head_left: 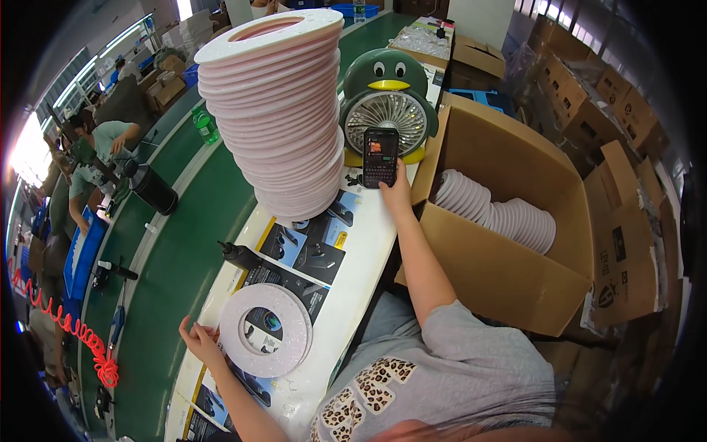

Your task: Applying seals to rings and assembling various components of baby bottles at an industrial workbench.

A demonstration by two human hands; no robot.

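My right hand (398, 193) grips the lower right edge of a dark smartphone (380, 156), with the thumb at its lit screen. The phone is upright in front of a green penguin-shaped fan (387, 81). On the left, my left hand (200, 343) has its fingers apart and holds nothing; it is beside a pair of flat white rings (237, 346) lying one over the other on the bench. Whether the fingertips touch the rings' edge I cannot tell. Beyond them rises a tall, leaning stack of similar white rings (276, 121).
A small black bottle (241, 255) stands between the stack and the loose rings. To the right, an open cardboard box (508, 272) holds more stacked rings (515, 221). A green conveyor belt (173, 295) runs along the left, with a black bottle (151, 188). People work across it.
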